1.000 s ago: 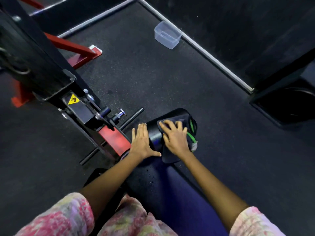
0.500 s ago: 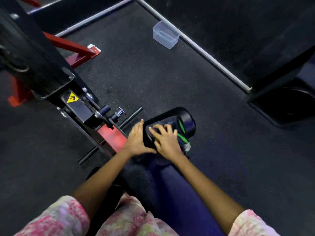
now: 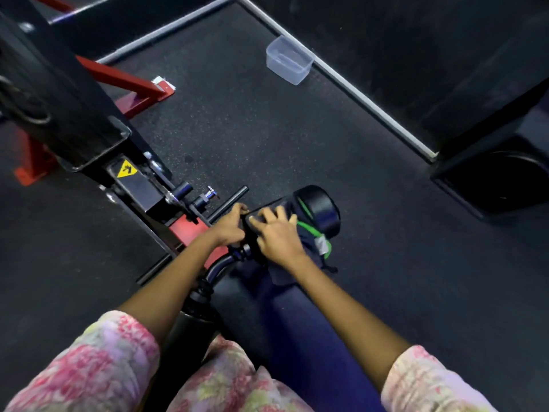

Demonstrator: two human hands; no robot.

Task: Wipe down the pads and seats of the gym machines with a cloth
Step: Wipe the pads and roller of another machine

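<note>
Step in hand: wiping the roller pad, low at the machine's end.

Your right hand, fingers spread, presses the dark cloth onto it; your left hand curls around its near end. Next, likely sweep toward the uncovered far end.

Dim, soft motion blur, wide-angle warp.

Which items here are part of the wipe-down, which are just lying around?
In use: dark cloth under right hand; roller pad; left hand gripping the pad's near end.
Idle: clear plastic tub; yellow warning sticker; red frame.
</note>
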